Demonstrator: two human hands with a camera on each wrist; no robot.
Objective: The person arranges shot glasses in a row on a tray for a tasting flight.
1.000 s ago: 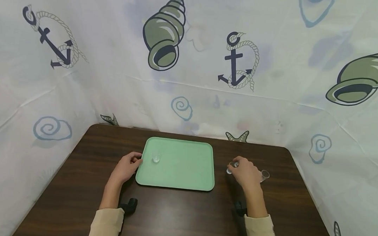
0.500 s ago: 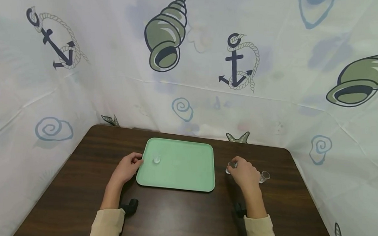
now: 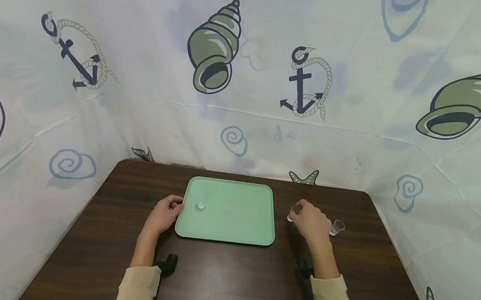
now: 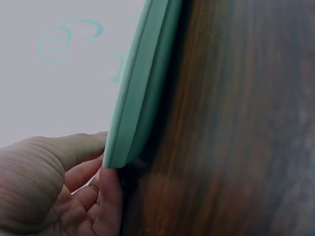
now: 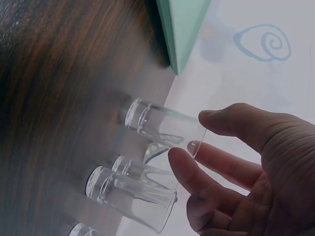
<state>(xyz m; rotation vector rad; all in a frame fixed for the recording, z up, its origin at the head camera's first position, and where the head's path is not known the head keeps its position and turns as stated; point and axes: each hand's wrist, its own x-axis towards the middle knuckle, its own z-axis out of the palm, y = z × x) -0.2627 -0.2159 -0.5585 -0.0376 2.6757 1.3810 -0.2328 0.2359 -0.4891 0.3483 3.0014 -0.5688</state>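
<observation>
My left hand (image 3: 164, 214) grips the left rim of a light green tray (image 3: 229, 216). In the left wrist view the thumb lies over the tray's edge (image 4: 135, 88) with fingers curled under it. A small clear shot glass (image 3: 200, 204) stands on the tray's left part. Right of the tray, my right hand (image 3: 311, 220) pinches another shot glass (image 5: 162, 123) by its rim between thumb and fingertips; its base is close to the tabletop. Beside it in the right wrist view are more shot glasses, one in front (image 5: 130, 196) partly covering another (image 5: 142, 169).
A further shot glass (image 3: 337, 227) stands right of the right hand. A glass base (image 5: 81, 230) shows at the right wrist view's lower edge. The dark wooden table (image 3: 235, 279) meets a patterned cloth (image 3: 258, 101) at its back and sides.
The head view shifts slightly, moving the scene down a little. My hands keep almost the same places. The glass right of my right hand shows more fully.
</observation>
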